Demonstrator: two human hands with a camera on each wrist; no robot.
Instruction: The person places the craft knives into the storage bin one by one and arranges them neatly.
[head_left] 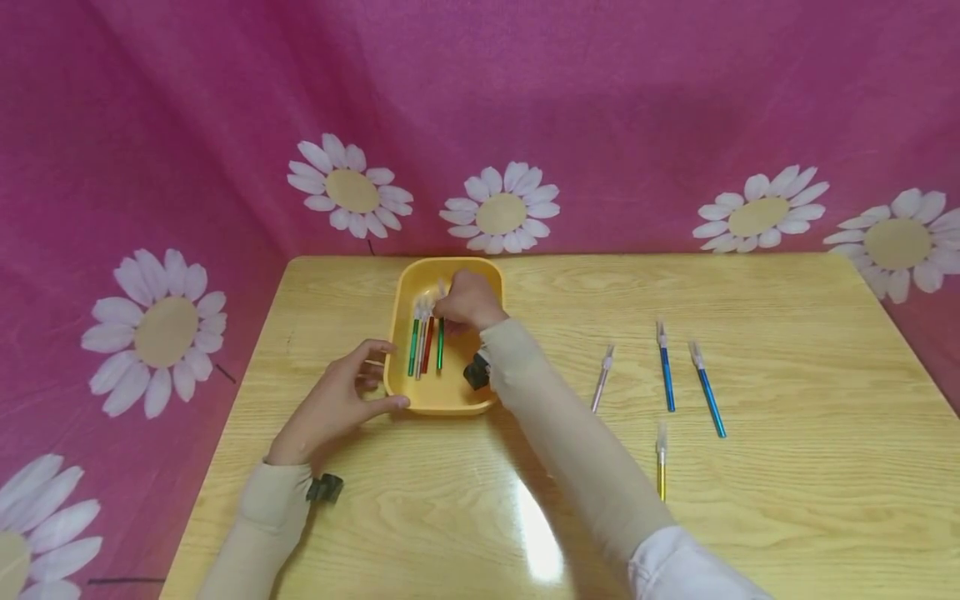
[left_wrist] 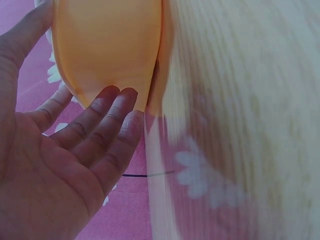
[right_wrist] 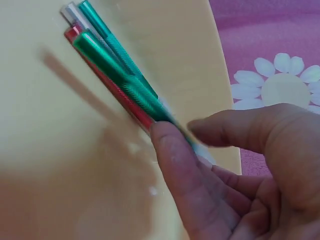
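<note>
My right hand (head_left: 471,298) reaches into a yellow plastic tray (head_left: 447,409), thumb and forefinger pinching a green craft knife (right_wrist: 102,56) near its clear-capped end. Close beside that knife, in the tray, lie a red craft knife (head_left: 427,346), a silvery-pink craft knife (head_left: 420,354) and another green craft knife (head_left: 413,348). Their capped ends are partly covered by my fingers in the right wrist view. My left hand (head_left: 337,398) touches the tray's near left corner, its fingers (left_wrist: 112,117) loosely bent against the outer wall and the thumb at the rim.
Right of the tray, on the wooden table (head_left: 810,400), lie two blue craft knives, one here (head_left: 667,375) and one farther right (head_left: 711,400). A pink craft knife (head_left: 602,381) and a yellow one (head_left: 662,467) lie nearer. A pink flowered cloth (head_left: 600,108) hangs behind.
</note>
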